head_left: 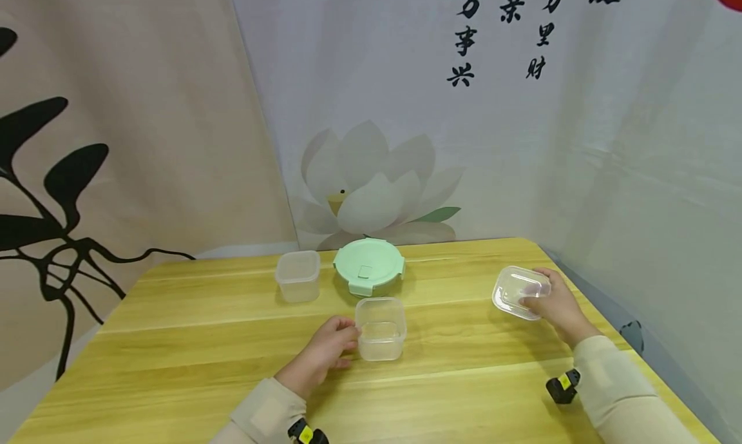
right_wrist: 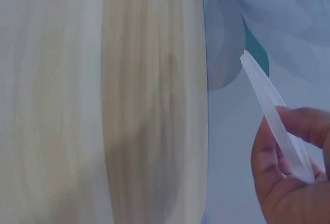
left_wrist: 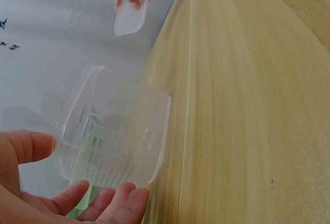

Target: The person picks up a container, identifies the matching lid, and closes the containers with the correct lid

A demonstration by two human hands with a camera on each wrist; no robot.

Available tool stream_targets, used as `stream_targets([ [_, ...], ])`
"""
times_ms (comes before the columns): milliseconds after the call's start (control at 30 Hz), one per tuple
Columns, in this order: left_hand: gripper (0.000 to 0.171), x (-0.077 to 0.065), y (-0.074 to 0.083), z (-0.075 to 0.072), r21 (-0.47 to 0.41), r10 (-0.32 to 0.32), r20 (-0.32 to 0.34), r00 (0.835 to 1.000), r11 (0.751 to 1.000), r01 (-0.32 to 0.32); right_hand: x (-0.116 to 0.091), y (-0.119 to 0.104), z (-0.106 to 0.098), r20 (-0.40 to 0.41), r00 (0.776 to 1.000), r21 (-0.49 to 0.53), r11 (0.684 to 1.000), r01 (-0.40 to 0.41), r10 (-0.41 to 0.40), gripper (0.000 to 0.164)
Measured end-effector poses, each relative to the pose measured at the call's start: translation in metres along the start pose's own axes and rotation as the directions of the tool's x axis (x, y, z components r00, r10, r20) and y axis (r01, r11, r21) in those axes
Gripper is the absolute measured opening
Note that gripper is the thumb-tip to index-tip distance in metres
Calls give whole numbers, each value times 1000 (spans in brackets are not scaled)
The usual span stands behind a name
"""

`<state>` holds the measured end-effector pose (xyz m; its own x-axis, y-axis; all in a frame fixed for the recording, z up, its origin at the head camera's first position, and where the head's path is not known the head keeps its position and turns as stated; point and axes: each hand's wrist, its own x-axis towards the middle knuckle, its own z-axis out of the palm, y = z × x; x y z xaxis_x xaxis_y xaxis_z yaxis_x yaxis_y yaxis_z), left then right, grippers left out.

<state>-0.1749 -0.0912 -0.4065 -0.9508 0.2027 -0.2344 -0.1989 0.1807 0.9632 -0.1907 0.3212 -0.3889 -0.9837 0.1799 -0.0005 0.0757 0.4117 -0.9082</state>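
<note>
In the head view my right hand (head_left: 558, 305) pinches a clear square plastic lid (head_left: 514, 290) above the right side of the table. The right wrist view shows the lid (right_wrist: 273, 108) almost edge-on, with the thumb on one face and the fingers behind it. My left hand (head_left: 330, 350) is at the left side of a clear, lidless plastic container (head_left: 380, 344) that stands on the table. Seen from the left wrist, its thumb and fingertips are spread along the near side of the container (left_wrist: 116, 126), fingers relaxed and not wrapped round it.
Behind the lidless container stands a round container with a mint-green clip lid (head_left: 370, 263). Left of that is a second clear square container (head_left: 298, 278) with a whitish top. The wooden table (head_left: 203, 360) ends at a printed curtain (head_left: 493, 173) at the back and right.
</note>
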Motion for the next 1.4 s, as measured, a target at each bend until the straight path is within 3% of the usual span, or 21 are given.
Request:
stream_targets([
  [900,38,-1,6,-7,-8,20,-1,1000,1000,-20,-14,-50,51,100,991,110,991,74,-85,81],
  [1400,34,-7,22,-13,26,88,-72,993,996,-87,-27,-72,83,169,974,175,977,121,-151,79],
])
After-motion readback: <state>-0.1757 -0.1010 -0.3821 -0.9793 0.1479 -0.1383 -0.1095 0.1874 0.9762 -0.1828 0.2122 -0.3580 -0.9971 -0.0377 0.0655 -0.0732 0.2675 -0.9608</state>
